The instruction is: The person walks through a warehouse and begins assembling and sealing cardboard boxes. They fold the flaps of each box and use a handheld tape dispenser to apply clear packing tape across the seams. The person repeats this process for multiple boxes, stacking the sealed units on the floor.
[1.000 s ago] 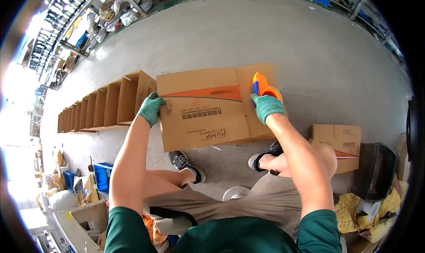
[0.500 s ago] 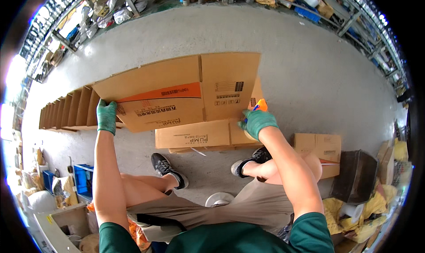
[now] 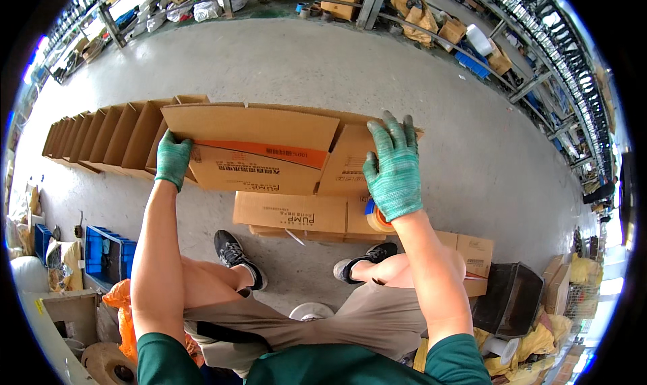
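A brown cardboard carton [image 3: 263, 176] with an orange stripe stands tilted in front of me, its top flaps upward. My left hand [image 3: 174, 160], in a green glove, grips its left edge, thumb on the near face. At the right end my gloved right hand [image 3: 394, 169] is open, fingers spread over the carton's panel; whether the palm touches it I cannot tell. A tape dispenser [image 3: 377, 222] with a blue part and a tape roll lies under that wrist, on a stack of flattened cartons [image 3: 290, 210] before my feet.
A row of open cartons [image 3: 114, 139] stands close together at the left. Blue crates [image 3: 108, 250] sit at the near left. A smaller carton [image 3: 478, 250] and a black bin [image 3: 509, 297] are by my right knee. Metal racks [image 3: 371, 4] line the far side.
My right hand has let go of the tape dispenser, which now rests on the flattened cartons, and has opened over the carton's right end. The carton leans differently, its top edge lower.
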Demonstrator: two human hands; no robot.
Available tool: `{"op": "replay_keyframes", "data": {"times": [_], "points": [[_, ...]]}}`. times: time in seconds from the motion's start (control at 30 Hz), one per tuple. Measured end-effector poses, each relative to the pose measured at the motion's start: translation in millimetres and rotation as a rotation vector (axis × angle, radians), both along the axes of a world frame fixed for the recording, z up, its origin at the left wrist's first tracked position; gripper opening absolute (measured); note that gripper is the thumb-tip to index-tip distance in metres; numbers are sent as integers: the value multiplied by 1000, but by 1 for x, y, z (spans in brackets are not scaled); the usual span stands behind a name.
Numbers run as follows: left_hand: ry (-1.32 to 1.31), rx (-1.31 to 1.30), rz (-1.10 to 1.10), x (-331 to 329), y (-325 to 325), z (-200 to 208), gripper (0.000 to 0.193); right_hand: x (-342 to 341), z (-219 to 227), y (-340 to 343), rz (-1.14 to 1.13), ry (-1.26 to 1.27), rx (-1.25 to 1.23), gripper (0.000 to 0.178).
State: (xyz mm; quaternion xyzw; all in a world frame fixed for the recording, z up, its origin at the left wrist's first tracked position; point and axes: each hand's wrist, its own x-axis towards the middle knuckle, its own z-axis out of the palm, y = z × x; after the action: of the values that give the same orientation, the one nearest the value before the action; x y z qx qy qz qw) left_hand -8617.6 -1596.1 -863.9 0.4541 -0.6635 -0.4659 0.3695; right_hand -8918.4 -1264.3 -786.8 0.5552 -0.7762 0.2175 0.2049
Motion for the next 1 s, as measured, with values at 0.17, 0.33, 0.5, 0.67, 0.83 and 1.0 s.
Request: {"op": "replay_keyframes", "data": {"times": [0.17,0.33,0.5,0.67,0.83,1.0], "points": [[48,-3,-76,7,-4,-4,42,24,27,-12,-175,-90,187,29],[146,-18,-271,-2,13,3,66,-3,40,-18,169,-167,56,13],[227,265,-656,-3,55,53,92,-5,69,-14,454,-847,3,32],[-212,101,-681,-10,65,54,116,-39,-14,-14,436,-484,49,44],[110,87,-758,-26,75,64,90,-40,-51,-10,394,-551,24,35],[-14,-233,-803,-29,52,43,54,-46,-52,-12,407,-1174,-291,28]]}}
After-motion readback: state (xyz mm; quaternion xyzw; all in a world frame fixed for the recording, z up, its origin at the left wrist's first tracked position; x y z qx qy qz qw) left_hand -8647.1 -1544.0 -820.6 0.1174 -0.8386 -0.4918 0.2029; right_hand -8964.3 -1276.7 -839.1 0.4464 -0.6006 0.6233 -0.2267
